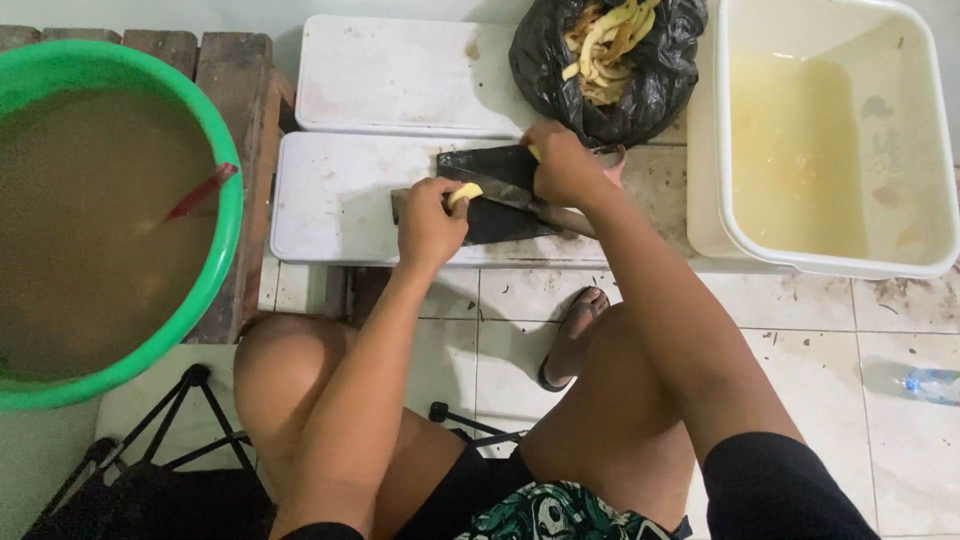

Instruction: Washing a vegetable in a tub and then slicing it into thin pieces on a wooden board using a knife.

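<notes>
My left hand (430, 222) is closed on a small pale yellow piece of food (463, 193) and rests on the white cutting board (335, 200). My right hand (562, 165) is closed around another yellow bit and lies over a broad dark cleaver blade (495, 170). A second dark blade (505, 222) lies on the board just under both hands, its wooden handle (565, 218) pointing right.
A green basin (225, 240) of murky water with a red utensil (200, 190) stands left on a wooden bench. A black bag (640, 90) of yellow peels sits behind the board. A white tub (830, 262) of yellowish water is at right. A second white board (400, 70) lies behind.
</notes>
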